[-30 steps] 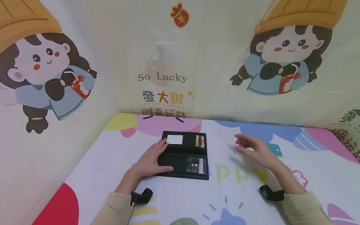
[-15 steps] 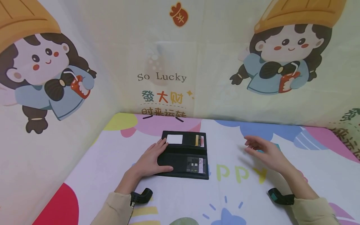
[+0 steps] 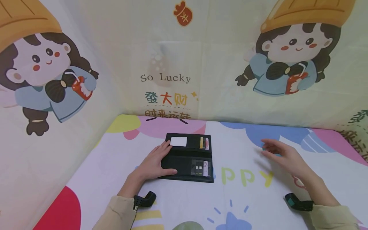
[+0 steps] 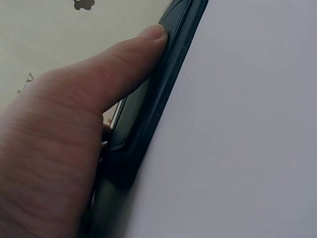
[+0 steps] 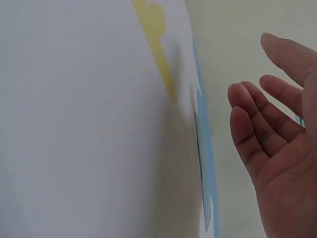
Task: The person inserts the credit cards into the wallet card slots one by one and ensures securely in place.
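**Right hand drifting off toward the card while the left pins the wallet**

The right hand (image 3: 283,155) is moving further right than it was a second ago, away from the wallet (image 3: 188,158), and is now covering the spot where a teal card was showing. Its fingers (image 5: 252,129) are hanging spread and relaxed, holding nothing. In the right wrist view a thin dark edge (image 5: 199,163) is lying flat on the cloth; it is probably that card, though the angle is poor.

The left hand (image 3: 152,164) is resting flat on the open wallet, fingers straight, thumb (image 4: 124,67) pressing along its near edge.

A flat card on soft cloth is giving fingertips little to catch, so it may slide away rather than lift. Easing off the left hand may also let the wallet fold closed or shift.

The tablecloth (image 3: 247,204) is showing bright pastel shapes and letters, and cartoon-printed fabric walls (image 3: 172,57) are closing in the space.
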`<state>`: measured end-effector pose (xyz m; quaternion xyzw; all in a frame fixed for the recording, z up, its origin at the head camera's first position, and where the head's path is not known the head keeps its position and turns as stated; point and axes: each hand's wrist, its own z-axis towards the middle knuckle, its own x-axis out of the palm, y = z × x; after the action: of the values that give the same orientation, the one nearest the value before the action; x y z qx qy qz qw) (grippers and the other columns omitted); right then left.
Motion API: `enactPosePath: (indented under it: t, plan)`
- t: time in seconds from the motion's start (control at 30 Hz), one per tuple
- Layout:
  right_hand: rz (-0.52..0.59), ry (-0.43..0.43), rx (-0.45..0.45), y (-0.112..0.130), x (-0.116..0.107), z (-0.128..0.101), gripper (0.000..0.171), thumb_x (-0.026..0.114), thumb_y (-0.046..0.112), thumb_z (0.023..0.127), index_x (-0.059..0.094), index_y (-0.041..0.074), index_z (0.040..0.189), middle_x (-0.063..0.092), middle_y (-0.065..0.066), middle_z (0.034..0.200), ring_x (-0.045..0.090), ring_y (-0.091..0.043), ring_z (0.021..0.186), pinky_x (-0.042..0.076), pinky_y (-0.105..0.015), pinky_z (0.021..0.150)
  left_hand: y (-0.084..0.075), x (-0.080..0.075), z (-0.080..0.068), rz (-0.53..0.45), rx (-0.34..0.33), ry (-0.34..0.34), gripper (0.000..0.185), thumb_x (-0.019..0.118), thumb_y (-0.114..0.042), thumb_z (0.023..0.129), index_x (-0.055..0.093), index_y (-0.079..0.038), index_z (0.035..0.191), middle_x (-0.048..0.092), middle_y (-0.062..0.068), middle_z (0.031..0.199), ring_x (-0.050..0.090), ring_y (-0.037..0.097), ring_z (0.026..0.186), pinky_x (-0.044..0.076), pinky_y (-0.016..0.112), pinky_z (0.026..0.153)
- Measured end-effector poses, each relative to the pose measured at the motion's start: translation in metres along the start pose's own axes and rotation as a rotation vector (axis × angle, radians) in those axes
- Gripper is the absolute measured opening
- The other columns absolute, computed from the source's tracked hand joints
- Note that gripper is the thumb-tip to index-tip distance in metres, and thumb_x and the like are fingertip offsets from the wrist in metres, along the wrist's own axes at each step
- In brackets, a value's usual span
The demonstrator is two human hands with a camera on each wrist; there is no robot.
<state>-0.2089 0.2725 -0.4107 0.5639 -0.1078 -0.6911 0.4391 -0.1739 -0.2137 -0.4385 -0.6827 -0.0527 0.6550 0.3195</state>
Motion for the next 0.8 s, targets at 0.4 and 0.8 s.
enactPosePath:
  t: [0.4,0.8]
  plan:
    - [-0.066,-0.009,0.041,-0.016,-0.015,-0.008,0.048,0.076,0.007,0.091,0.058,-0.001,0.135,0.068,-0.014,0.109,0.058,0.009,0.091,0.043,-0.002,0.08,0.001,0.0,0.0,0.003,0.004,-0.001,0.105,0.074,-0.063,0.078,0.033,-0.007,0.158,0.018,0.007,0.167,0.014,0.027,0.153,0.011,0.051,0.122]
    - [-0.134,0.023,0.175,-0.027,-0.028,-0.014,0.054,0.072,0.024,0.096,0.054,-0.001,0.14,0.065,-0.019,0.114,0.047,0.019,0.091,0.044,-0.005,0.073,0.002,0.001,0.0,0.004,0.005,0.002,0.105,0.073,-0.063,0.079,0.033,-0.007,0.158,0.017,0.007,0.167,0.013,0.027,0.153,0.01,0.051,0.122]
